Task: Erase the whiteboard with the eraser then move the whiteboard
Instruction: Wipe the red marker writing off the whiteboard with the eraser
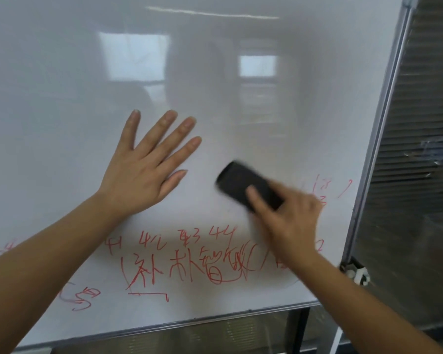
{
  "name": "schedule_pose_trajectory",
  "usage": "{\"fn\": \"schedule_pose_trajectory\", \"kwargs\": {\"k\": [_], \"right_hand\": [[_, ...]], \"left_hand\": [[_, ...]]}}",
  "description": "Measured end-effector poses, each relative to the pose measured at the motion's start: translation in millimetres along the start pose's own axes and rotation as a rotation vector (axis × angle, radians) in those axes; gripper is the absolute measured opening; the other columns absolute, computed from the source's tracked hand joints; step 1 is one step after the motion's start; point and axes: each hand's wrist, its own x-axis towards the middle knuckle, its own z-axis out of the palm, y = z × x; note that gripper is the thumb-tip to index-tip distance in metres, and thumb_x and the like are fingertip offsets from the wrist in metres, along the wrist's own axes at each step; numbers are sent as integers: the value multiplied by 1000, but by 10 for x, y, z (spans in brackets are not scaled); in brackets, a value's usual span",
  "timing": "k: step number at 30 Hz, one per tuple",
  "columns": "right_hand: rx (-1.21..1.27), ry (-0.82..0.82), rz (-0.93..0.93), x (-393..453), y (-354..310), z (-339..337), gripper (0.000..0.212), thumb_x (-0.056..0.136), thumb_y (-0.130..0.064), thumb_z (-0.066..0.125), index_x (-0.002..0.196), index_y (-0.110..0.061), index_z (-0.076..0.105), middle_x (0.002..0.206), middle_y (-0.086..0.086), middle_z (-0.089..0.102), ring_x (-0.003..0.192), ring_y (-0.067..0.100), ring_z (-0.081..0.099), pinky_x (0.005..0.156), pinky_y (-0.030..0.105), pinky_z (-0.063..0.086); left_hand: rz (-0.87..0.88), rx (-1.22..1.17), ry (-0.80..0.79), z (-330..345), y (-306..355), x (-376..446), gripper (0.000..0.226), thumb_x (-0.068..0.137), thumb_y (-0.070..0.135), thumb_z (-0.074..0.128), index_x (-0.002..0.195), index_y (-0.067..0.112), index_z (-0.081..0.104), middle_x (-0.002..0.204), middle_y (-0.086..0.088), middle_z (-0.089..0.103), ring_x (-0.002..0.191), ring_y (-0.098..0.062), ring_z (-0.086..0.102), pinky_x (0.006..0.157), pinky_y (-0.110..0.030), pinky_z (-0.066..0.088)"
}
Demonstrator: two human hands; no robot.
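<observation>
on the whiteboard (215, 72), eraser (241, 182) lies under right fingers (256, 198).

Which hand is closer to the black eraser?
Right. The right hand grips the black eraser against the whiteboard. The left hand lies flat on the board to the eraser's left, not touching it.

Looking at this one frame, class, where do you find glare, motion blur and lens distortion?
Head view: the glossy white whiteboard mirrors bright windows and a ceiling light strip as glare in its upper half; the black oblong eraser and the right hand gripping it are smeared by motion, while the flat left hand is sharp; the board's grey metal frame slants and bows, a wide-angle effect.
</observation>
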Motion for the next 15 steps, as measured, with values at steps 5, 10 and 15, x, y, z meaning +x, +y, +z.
{"fn": "schedule_pose_trajectory", "kwargs": {"k": [5, 10, 15], "right_hand": [[-154, -2, -479, -397, -83, 270, 63, 79, -24, 75, 134, -30, 44, 126, 14, 47, 102, 27, 50, 79, 43, 37], [-193, 42, -541, -252, 201, 101, 59, 81, -23, 72, 134, -30, 45, 127, 14, 47, 102, 29, 49, 81, 43, 35], [-272, 59, -406, 46, 644, -129, 64, 82, -24, 75, 137, -32, 42, 130, 14, 46, 96, 32, 50, 80, 44, 34]], "left_hand": [[3, 0, 0, 17, 11, 21, 55, 105, 39, 29, 155, 15, 24, 160, -11, 23, 147, -33, 22, 113, -62, 14], [1, 5, -9, 47, 41, 67, 56, 105, 40, 28, 155, 15, 23, 161, -11, 21, 147, -32, 20, 114, -61, 12], [-3, -4, -3, 75, 37, 75, 56, 105, 39, 30, 155, 15, 23, 161, -11, 21, 146, -34, 21, 113, -62, 14]]}}
